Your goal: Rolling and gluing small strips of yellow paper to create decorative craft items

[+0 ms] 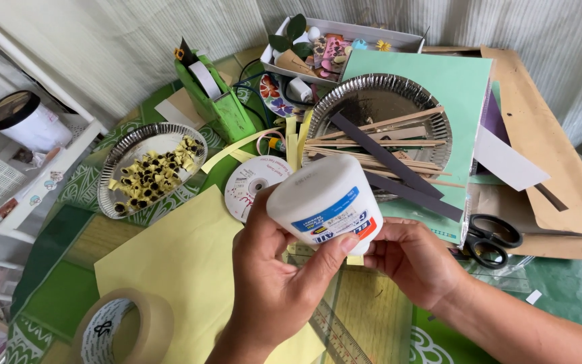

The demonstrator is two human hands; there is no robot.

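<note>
My left hand (274, 283) grips a white glue bottle (321, 199) with a blue and red label, holding it tilted with its flat base toward the camera. My right hand (415, 259) is at the bottle's lower end, fingers curled around the hidden cap area. Both hands hover over a yellow paper sheet (176, 263) and a ruler (338, 334) on the table.
A silver plate (412, 98) of wooden sticks and dark paper strips lies behind the bottle; another silver plate (119, 152) holds yellow-and-black paper bits. A disc (254, 182), tape roll (119, 330), black scissors (493, 239), green tape dispenser (220, 101), craft box (345, 34) and cardboard (547, 148) surround.
</note>
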